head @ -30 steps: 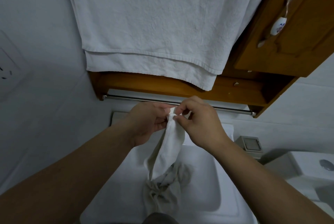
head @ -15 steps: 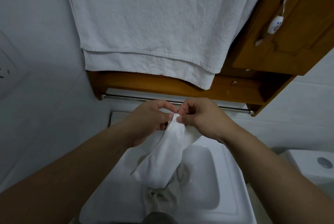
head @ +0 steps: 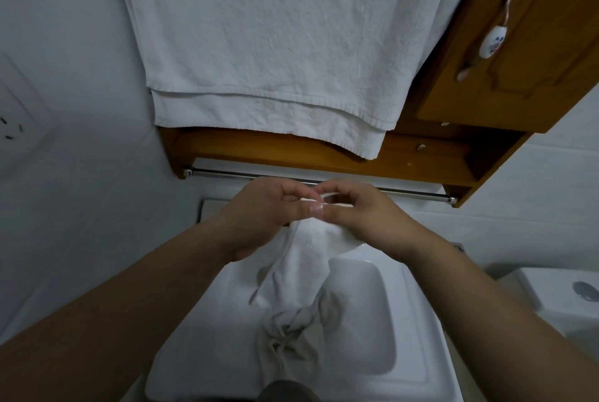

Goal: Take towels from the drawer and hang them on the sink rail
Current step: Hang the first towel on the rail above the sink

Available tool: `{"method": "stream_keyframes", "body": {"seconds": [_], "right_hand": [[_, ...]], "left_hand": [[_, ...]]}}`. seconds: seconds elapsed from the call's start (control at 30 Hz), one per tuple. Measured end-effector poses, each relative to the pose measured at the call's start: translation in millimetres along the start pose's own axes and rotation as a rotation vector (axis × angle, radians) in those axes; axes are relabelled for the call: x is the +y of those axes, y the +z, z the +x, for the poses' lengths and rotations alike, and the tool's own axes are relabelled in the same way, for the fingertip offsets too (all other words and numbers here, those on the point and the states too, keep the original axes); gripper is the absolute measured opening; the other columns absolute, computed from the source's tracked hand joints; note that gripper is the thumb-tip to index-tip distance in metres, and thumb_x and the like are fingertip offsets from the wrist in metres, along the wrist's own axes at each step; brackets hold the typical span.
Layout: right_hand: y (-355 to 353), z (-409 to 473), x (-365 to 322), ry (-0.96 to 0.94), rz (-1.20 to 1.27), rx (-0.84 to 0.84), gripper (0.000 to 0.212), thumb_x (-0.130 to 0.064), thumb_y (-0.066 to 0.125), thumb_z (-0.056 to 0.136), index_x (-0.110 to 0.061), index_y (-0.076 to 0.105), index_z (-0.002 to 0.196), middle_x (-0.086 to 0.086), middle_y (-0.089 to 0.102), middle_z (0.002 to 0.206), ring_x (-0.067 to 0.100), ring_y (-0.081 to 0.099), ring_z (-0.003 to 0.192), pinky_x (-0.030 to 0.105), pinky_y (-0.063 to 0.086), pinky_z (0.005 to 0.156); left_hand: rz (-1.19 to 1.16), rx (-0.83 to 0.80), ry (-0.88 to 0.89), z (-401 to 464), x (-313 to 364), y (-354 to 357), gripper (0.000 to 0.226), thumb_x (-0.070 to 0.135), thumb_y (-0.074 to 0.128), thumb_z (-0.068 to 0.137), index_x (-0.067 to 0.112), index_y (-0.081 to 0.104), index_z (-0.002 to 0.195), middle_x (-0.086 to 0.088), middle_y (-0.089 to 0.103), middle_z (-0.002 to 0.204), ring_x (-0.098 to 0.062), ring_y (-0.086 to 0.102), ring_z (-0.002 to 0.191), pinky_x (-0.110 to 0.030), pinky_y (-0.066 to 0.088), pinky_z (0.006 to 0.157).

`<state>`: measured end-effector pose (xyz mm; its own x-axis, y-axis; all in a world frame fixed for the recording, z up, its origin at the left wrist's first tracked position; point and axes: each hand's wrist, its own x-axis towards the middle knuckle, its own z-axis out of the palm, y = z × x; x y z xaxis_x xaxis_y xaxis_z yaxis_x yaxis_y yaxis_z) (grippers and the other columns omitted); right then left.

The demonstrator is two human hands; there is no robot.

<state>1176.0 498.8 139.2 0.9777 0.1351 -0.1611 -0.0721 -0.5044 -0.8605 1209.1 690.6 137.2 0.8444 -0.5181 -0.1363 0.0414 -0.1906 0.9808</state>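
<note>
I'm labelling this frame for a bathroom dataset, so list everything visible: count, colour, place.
large towel: one, white, hanging folded above the rail, top centre
small towel: one, white, pinched at its top edge by both hands, trailing down over the sink
crumpled cloth: one, grey-beige, in the sink basin
sink: one, white, bottom centre
rail: one, silver metal, under the wooden shelf, bare
cabinet: one, brown wood, upper right
cabinet handle: one, white ceramic with metal ends, on the cabinet door
toilet tank: one, white, right edge
wall socket: one, white, left wall
left hand: one, at towel's top edge
right hand: one, beside it
</note>
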Motion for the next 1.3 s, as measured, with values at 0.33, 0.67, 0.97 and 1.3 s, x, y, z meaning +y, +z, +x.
{"method": "stream_keyframes", "body": {"seconds": [0.33, 0.67, 0.97, 1.3], "right_hand": [[-6, -5, 27, 0.062, -0.258, -0.003, 0.004, -0.03, 0.072, 0.087, -0.027, 0.073, 0.085, -0.012, 0.073, 0.083, 0.007, 0.066, 0.077, 0.035, 0.056, 0.074], [-23, -7, 31, 0.059, -0.329, 0.271, 0.008, -0.032, 0.067, 0.093, -0.026, 0.072, 0.095, -0.01, 0.069, 0.09, 0.009, 0.062, 0.079, 0.023, 0.048, 0.061], [-52, -9, -8, 0.009, -0.52, 0.23, 0.014, -0.035, 0.071, 0.089, -0.029, 0.073, 0.101, -0.011, 0.069, 0.096, 0.009, 0.061, 0.089, 0.032, 0.052, 0.076], [-59, -16, -23, -0.07, -0.791, 0.179, 0.017, -0.034, 0.066, 0.092, -0.027, 0.07, 0.108, -0.008, 0.066, 0.097, 0.012, 0.06, 0.091, 0.03, 0.049, 0.075]], "left_hand": [[-0.114, 0.136, -0.009, 7, -5, -20, 0.011, 0.016, 0.067, 0.089, 0.02, 0.077, 0.09, -0.002, 0.076, 0.097, -0.017, 0.07, 0.097, -0.032, 0.053, 0.087], [0.736, 0.262, 0.114, 8, -12, -18, 0.029, 0.032, 0.07, 0.087, 0.027, 0.071, 0.115, 0.015, 0.065, 0.091, -0.001, 0.054, 0.081, -0.018, 0.039, 0.072], [0.731, 0.442, 0.307, 22, 16, -24, 0.018, 0.033, 0.069, 0.088, 0.022, 0.073, 0.101, 0.012, 0.063, 0.088, -0.006, 0.056, 0.084, -0.016, 0.037, 0.07], [0.948, 0.249, 0.524, 4, 21, 15, 0.017, 0.025, 0.068, 0.09, 0.019, 0.074, 0.105, 0.004, 0.071, 0.09, -0.01, 0.058, 0.075, -0.012, 0.038, 0.064]]}}
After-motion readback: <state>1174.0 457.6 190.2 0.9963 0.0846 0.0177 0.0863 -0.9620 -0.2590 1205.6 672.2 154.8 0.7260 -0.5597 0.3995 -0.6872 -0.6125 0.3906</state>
